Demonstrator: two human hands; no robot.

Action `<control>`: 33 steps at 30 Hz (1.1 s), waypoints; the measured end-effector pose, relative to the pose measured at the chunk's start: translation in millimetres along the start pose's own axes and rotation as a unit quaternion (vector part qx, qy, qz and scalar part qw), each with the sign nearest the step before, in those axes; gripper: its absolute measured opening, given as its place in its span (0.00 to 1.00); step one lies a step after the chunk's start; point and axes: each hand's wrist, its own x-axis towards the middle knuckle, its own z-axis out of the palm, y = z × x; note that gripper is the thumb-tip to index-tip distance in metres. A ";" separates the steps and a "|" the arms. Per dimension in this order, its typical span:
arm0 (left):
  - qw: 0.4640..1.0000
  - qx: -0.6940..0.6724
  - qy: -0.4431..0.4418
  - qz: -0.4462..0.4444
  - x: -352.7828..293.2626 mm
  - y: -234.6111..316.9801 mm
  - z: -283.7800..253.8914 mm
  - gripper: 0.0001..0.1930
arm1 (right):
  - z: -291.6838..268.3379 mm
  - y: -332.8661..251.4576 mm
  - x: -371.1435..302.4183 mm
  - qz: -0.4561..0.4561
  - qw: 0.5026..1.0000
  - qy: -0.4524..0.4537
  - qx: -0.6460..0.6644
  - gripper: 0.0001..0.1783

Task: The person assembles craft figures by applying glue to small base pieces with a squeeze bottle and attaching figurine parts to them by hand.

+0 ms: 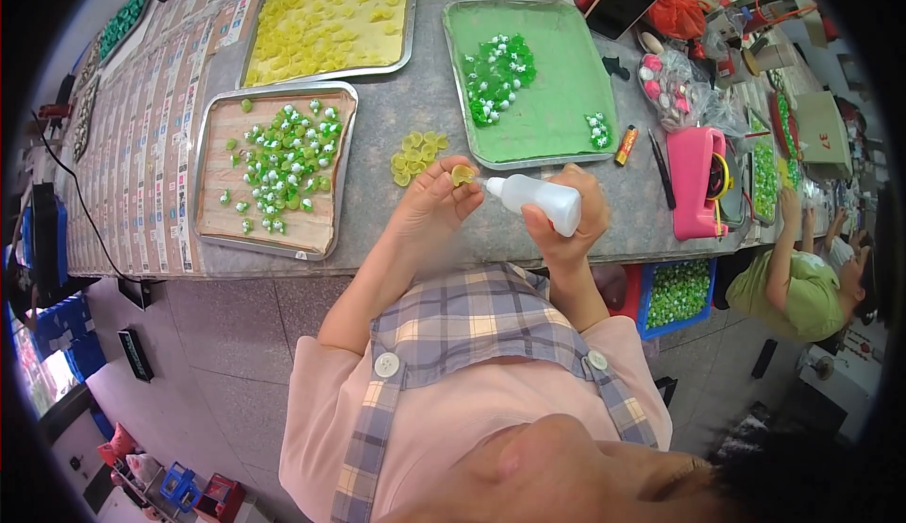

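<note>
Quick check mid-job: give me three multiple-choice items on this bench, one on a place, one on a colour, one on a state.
1. Where is the small loose pile of yellow discs?
A. on the table between two trays
B. in the blue bin
C. on the floor

2. What colour lines the tray above the right hand?
A. red
B. green
C. black

3. What is the left hand doing?
A. resting flat
B. gripping a phone
C. pinching a yellow disc

Answers:
1 A, it lies on bare table.
2 B, the lining is green.
3 C, its fingertips hold the disc at the white squeeze bottle tip.
</note>
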 end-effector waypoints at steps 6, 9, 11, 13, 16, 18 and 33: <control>1.000 0.004 -0.002 0.001 1.5 0.2 -0.1 0.17 | 0.1 1.1 -0.5 0.010 1.000 -0.013 0.004 0.17; 1.000 -0.012 -0.005 0.003 1.6 -0.9 -2.7 0.16 | -4.5 2.1 -3.2 0.014 0.999 0.040 0.018 0.17; 1.000 -0.026 -0.008 0.001 2.3 -1.9 -4.7 0.15 | -14.2 10.1 -7.9 0.044 0.995 0.093 0.008 0.17; 0.999 -0.037 0.000 0.001 2.4 -1.5 -7.1 0.15 | -25.9 17.1 -7.5 0.071 0.986 0.147 -0.005 0.17; 0.999 -0.040 -0.003 0.009 3.3 -0.8 -15.0 0.16 | -45.2 29.8 1.3 0.198 0.948 0.178 0.175 0.13; 0.999 -0.050 -0.006 0.009 4.7 0.0 -18.8 0.15 | -59.9 40.8 1.6 0.284 0.924 0.200 0.160 0.12; 0.998 -0.066 -0.001 0.018 8.1 1.2 -24.4 0.13 | -91.9 93.2 -39.5 0.107 0.843 0.194 -0.491 0.18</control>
